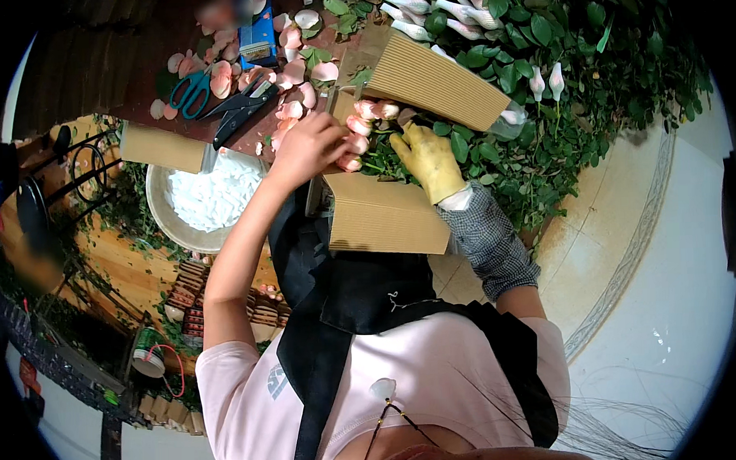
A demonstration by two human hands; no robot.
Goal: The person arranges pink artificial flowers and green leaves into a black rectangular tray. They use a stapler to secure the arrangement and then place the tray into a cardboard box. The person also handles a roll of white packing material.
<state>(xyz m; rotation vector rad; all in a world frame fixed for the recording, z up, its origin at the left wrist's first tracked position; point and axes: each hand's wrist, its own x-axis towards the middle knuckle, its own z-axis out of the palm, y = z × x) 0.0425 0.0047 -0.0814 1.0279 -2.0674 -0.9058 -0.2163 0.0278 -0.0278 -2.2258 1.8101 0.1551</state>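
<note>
My bare left hand is closed at the pink roses, its fingers bent against one bloom; their tips are partly hidden. The blooms lie in a row between two pieces of tan corrugated cardboard, a far sheet and a near sheet. My right hand, in a yellow rubber glove and a checked sleeve, lies over the green stems just right of the blooms. Its thumb stands apart from the fingers, so it looks open.
At left are a black stapler, teal-handled scissors, a blue box and loose petals. A bowl of white pieces stands below them. Netted rose buds and leafy stems pile up at right.
</note>
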